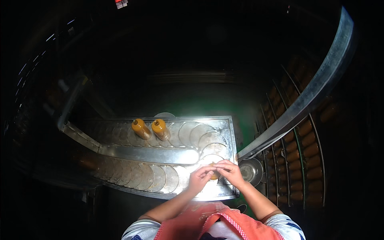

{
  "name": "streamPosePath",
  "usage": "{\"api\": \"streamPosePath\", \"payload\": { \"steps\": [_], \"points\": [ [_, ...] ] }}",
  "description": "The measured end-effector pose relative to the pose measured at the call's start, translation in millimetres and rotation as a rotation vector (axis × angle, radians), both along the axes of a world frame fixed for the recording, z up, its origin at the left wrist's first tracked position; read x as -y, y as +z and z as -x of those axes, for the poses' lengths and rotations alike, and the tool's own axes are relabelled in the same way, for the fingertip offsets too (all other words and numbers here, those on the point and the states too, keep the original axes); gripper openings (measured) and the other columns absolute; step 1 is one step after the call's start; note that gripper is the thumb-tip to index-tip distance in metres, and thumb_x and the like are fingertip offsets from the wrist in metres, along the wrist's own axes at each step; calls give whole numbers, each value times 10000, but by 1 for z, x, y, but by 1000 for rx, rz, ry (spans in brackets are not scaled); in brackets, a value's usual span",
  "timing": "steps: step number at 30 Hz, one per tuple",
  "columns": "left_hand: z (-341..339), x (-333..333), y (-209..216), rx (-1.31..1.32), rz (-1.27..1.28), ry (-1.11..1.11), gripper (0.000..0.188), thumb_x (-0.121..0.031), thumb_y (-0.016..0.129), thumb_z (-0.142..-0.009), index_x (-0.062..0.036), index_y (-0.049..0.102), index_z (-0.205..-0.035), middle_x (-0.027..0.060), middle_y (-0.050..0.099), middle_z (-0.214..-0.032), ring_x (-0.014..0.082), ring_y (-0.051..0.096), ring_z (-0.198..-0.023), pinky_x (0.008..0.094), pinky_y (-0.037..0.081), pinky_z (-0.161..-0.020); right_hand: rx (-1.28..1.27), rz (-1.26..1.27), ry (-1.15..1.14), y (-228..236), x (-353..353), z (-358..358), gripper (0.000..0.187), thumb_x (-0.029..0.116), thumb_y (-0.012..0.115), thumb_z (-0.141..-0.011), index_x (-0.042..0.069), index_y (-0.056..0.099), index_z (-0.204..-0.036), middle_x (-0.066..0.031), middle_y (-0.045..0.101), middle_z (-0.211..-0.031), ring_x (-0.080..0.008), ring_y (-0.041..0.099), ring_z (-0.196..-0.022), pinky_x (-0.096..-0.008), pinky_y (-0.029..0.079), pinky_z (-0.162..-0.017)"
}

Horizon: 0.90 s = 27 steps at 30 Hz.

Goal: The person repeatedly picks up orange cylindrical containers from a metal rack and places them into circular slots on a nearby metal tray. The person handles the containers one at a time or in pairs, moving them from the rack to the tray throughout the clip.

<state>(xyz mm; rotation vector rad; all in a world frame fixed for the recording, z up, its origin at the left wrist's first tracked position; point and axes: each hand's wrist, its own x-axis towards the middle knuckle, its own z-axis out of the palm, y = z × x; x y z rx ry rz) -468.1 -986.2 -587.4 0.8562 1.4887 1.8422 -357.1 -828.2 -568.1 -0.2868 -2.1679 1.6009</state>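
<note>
Over the near right end of a metal slat conveyor (142,176), my left hand (199,178) and my right hand (231,173) meet at the top of a bottle with amber-yellow contents (215,175). Fingers of both hands are closed round its neck, and they cover most of it. Whether a cap is between the fingertips cannot be made out. Two similar amber-yellow bottles, one (141,129) left of the other (161,129), stand upright on the conveyor's far run.
A metal divider (148,153) separates the conveyor's two runs. At the right a round metal bowl (252,171) sits beside a slanting metal post (304,102). Racks hold rows of amber-filled containers (296,164) farther right. The surroundings are dark.
</note>
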Motion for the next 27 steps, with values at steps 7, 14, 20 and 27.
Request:
{"api": "streamPosePath", "payload": {
  "steps": [7,14,20,27],
  "points": [
    [-200,-168,-17,-42,240,-391,170,-109,613,-984,-14,719,-1076,30,665,-977,97,622,-849,239,518,-734,-57,322,-413,-25,-149,-284,178,-27,612,-925,-16,720,-1066,-50,587,-1004,-124,647,-890,-240,534,-793],
    [-349,-393,47,-173,249,-587,226,-125,637,-968,-27,699,-1162,50,669,-1101,123,656,-933,256,540,-751,-123,369,-989,-6,-271,-551,191,-24,591,-912,-4,722,-1050,-24,609,-884,-97,608,-787,-225,487,-730],
    [-438,-626,112,-465,50,-612,245,-127,651,-950,-38,688,-1175,41,636,-1076,135,645,-914,260,533,-748,-260,379,-1335,-6,-327,-705,178,-7,602,-920,-8,711,-1060,4,629,-875,-74,586,-784,-212,482,-711],
    [-511,-892,164,-1067,-284,-465,392,-209,679,-883,-89,648,-1255,121,602,-1269,310,584,-1177,383,471,-998,2,506,-1476,14,-364,-738,173,92,607,-937,17,716,-1049,-84,654,-940,-149,639,-840,-292,550,-753]
  ]
}}
